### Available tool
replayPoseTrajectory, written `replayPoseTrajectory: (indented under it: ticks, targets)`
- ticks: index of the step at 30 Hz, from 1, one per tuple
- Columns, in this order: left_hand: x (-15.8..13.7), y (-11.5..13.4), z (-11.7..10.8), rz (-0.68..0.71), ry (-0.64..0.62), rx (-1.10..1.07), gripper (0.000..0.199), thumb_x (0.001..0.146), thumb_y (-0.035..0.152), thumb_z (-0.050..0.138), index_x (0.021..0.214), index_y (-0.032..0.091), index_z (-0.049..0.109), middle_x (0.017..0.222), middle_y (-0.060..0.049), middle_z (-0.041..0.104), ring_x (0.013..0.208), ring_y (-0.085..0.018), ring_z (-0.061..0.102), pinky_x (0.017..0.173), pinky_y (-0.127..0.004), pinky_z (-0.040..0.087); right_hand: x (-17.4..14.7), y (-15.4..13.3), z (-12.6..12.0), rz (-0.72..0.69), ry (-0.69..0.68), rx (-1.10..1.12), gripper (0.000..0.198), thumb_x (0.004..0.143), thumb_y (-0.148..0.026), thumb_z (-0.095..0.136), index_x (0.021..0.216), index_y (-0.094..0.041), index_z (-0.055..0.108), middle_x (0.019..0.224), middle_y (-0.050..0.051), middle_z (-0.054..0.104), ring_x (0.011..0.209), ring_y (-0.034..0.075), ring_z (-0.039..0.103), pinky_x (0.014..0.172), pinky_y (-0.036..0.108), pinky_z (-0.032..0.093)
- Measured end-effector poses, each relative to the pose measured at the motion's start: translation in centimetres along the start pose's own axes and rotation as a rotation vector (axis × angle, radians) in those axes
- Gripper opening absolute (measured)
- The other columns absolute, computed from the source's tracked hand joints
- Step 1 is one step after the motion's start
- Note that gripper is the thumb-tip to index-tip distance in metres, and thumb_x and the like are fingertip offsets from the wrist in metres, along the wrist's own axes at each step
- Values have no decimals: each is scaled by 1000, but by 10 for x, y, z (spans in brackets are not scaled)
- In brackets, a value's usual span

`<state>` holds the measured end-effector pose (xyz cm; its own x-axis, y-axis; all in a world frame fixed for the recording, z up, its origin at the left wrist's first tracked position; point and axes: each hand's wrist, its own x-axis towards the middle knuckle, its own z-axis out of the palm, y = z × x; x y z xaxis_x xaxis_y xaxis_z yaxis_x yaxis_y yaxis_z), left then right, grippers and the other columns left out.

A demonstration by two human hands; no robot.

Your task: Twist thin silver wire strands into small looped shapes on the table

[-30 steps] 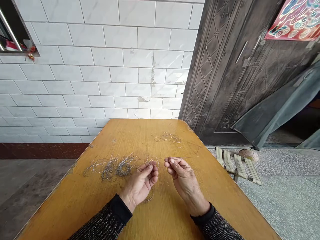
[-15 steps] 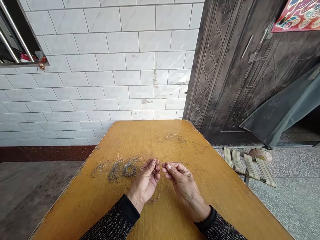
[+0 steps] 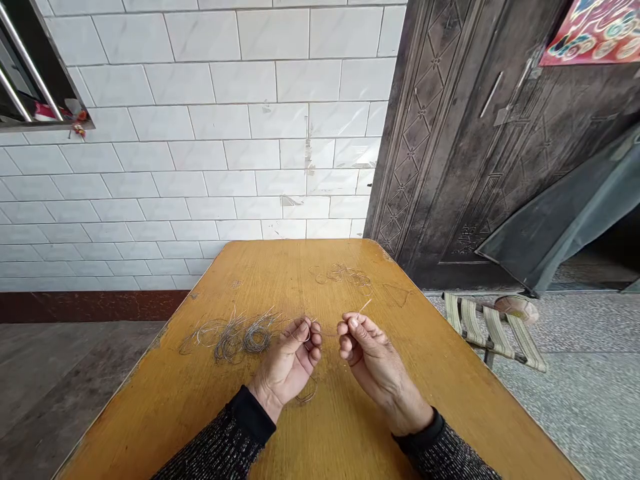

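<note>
My left hand [image 3: 290,360] is closed in a pinch on a thin copper-coloured wire, which loops at its fingertips. A short stretch of that wire [image 3: 329,335] runs across to my right hand [image 3: 373,363]. The right hand pinches it too, and a pale wire end [image 3: 366,305] sticks up past the fingers. Below my left hand a curved piece of thin wire [image 3: 307,395] shows just above the table. Left of that hand lie grey wire coils [image 3: 257,338] and a looser tangle of wire [image 3: 227,340].
The wooden table [image 3: 320,433] reaches to a white tiled wall [image 3: 240,127]. Loose thin wire loops [image 3: 345,275] lie near its far end. A strapped folding stool [image 3: 493,330] stands on the right, below a dark carved door [image 3: 425,133] and a grey curtain [image 3: 565,227].
My right hand has moved slightly right, widening the gap to my left hand. The wire end beyond its fingers now points upward rather than out to the right. My left hand has hardly moved.
</note>
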<state>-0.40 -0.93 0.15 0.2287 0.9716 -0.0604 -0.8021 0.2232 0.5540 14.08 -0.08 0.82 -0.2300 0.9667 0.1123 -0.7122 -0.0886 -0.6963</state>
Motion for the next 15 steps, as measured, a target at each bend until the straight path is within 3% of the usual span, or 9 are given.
replayPoseTrajectory:
  ticks: [7, 15]
  targets:
    - [-3, 5, -5, -134, -208, 89, 9, 68, 16, 71, 72, 13, 63, 67, 0, 60, 57, -7, 57, 53, -17, 45, -4, -1, 3, 106, -139, -80, 24, 67, -32, 72, 81, -20, 57, 49, -7, 57, 32, 2, 39, 36, 14, 39]
    - [-6, 12, -11, -331, -416, 267, 19, 63, 26, 75, 66, 12, 61, 63, -1, 57, 54, -9, 55, 52, -21, 40, -9, -4, 0, -64, -194, -514, 16, 72, -31, 66, 77, -19, 57, 48, -4, 57, 38, 6, 45, 39, 16, 37]
